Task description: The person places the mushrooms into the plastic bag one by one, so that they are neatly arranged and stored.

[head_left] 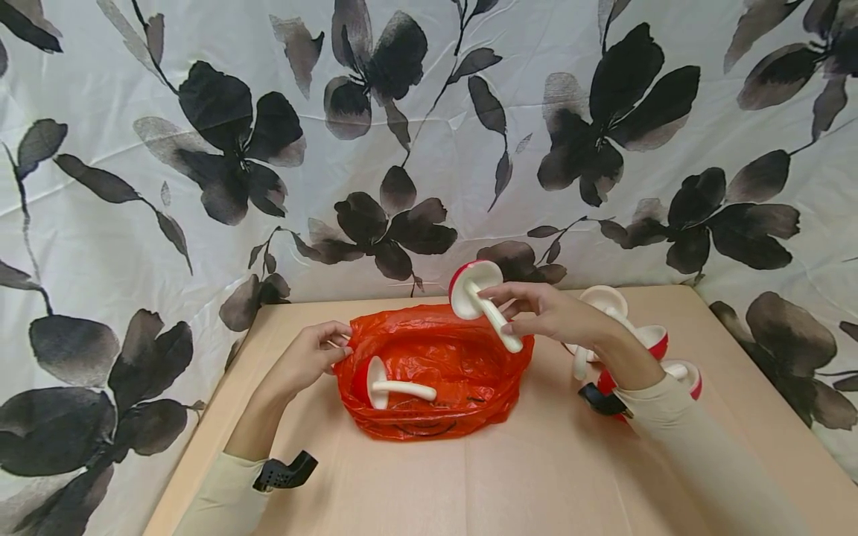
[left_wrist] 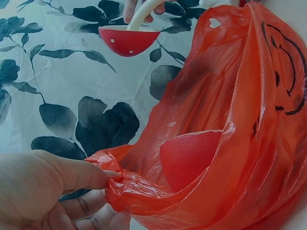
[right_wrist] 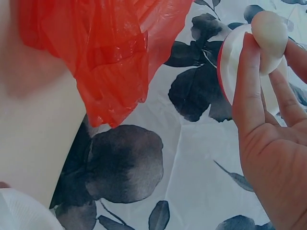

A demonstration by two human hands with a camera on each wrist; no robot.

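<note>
Head view, nearest first: what do you see?

Two cream sleeves (head_left: 224, 495), each with a black wrist device (head_left: 287, 472) by its cuff, over a pale wooden table (head_left: 429, 495).

And beyond them?

A red plastic bag (head_left: 429, 426), its mouth gaping up toward the camera. One toy mushroom (head_left: 379, 385) lies on its side in there, cap to the left and white stem pointing right. The left wrist view shows black printed lines on the bag's outside.

What about the left hand (head_left: 304, 359)?

Grasping: thumb and fingers pinch the gathered plastic at the bag's left edge.

The right hand (head_left: 559, 316)?

Also grasping. Its fingers pinch the white stem of a second mushroom (head_left: 474, 289), held in the air. From the head it overlaps the bag's back right edge, but both wrist views show it apart from the plastic. Its cap is up to the left, pale underside showing, the stem slanting down to the right. From the left wrist, the red cap has white spots.

Anything beside that arm?

More red-and-white mushrooms (head_left: 684, 376) on the table's right side. The forearm hides some, so I can't tell how many.

And farthest off?

A white cloth (head_left: 496, 149) printed with dark flowers, behind the table.
</note>
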